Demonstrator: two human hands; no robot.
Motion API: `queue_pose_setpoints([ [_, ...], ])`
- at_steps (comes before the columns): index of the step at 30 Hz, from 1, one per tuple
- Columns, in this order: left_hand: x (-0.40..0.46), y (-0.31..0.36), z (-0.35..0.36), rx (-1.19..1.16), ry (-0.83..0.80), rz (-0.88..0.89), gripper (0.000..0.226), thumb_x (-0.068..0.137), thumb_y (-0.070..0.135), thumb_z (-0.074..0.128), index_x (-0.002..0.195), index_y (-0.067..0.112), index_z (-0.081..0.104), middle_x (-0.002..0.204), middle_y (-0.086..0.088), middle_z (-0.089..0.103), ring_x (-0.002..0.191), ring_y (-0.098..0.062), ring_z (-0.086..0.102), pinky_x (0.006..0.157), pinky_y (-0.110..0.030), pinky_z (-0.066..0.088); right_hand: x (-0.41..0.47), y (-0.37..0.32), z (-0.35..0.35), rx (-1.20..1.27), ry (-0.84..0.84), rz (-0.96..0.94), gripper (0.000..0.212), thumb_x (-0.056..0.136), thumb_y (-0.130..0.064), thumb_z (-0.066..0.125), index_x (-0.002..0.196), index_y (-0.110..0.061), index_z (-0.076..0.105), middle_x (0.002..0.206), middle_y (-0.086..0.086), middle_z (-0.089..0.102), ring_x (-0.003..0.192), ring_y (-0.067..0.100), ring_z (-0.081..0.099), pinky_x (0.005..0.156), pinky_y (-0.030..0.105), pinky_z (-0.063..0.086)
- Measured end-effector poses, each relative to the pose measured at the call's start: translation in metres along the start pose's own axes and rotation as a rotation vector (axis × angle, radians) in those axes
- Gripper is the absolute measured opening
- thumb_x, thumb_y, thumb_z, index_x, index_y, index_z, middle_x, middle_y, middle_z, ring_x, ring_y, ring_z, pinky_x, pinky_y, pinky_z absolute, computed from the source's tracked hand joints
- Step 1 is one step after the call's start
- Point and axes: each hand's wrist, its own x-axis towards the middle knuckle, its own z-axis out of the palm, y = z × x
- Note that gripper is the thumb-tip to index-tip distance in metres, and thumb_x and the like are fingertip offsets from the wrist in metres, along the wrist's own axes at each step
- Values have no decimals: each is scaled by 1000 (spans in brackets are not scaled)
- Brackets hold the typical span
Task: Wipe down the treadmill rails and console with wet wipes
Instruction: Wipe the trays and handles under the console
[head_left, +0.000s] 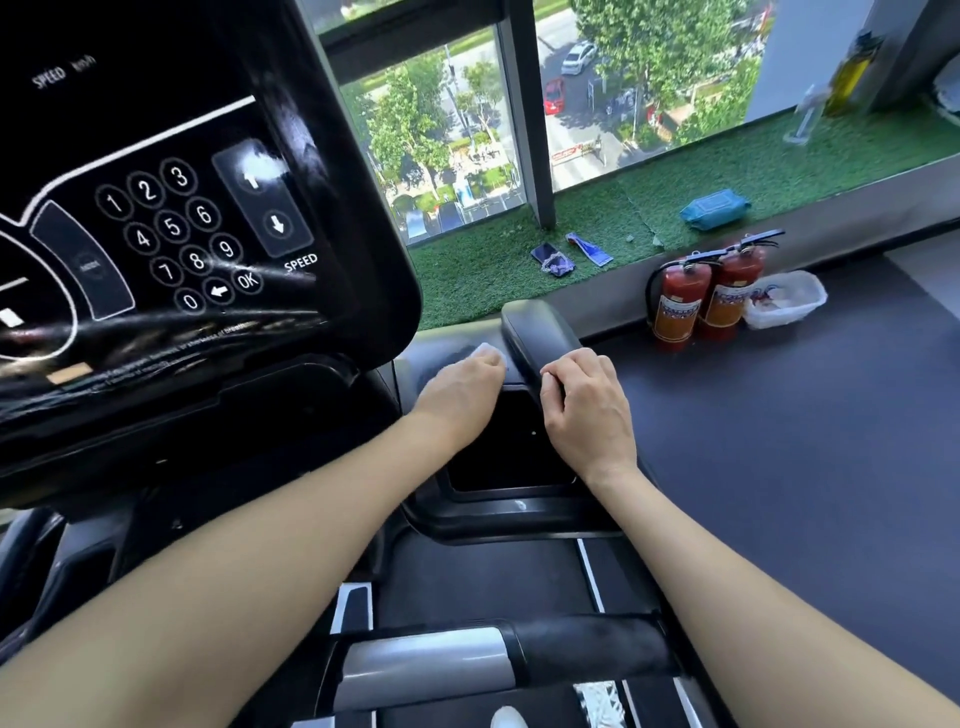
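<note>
My left hand (462, 389) presses a white wet wipe (485, 349) onto the treadmill's black tray; my right hand (589, 410) curls around the upright handlebar (535, 338).

You see two red fire extinguishers (704, 296) standing side by side on the dark floor (810, 441), a white basket (787, 301) just beside them. On the green turf ledge (779, 171) lie a phone (546, 255) and a yellow bottle (852, 73).

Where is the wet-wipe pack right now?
In the head view, the wipe pack lies upper right on the green turf ledge by the window, behind the two fire extinguishers.
</note>
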Motion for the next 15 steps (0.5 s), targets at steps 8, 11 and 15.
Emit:
queue_pose_setpoints([
  [8,-23,-2,-14,311,-26,-127,34,89,-13,33,116,-1,50,95,-15,42,104,-34,60,71,-36,43,0,0,-1,5,-2,-8,17,91,-15,51,84,-8,64,91,9,58,87,28,50,81,37,44],
  [11,-52,6,-30,333,-102,-173,33,85,-14,37,112,-2,53,71,-6,24,100,-34,61,66,-32,36,-1,-1,-1,-1,2,-8,15,92,-14,53,83,-8,64,91,9,58,88,28,50,80,38,44],
  [15,-81,25,-31,374,-201,-168,38,80,-16,42,111,1,56,85,-9,40,61,-23,46,63,-30,37,0,-1,-1,-11,4,-1,15,92,-13,53,84,-7,64,92,9,58,88,28,50,80,38,43],
])
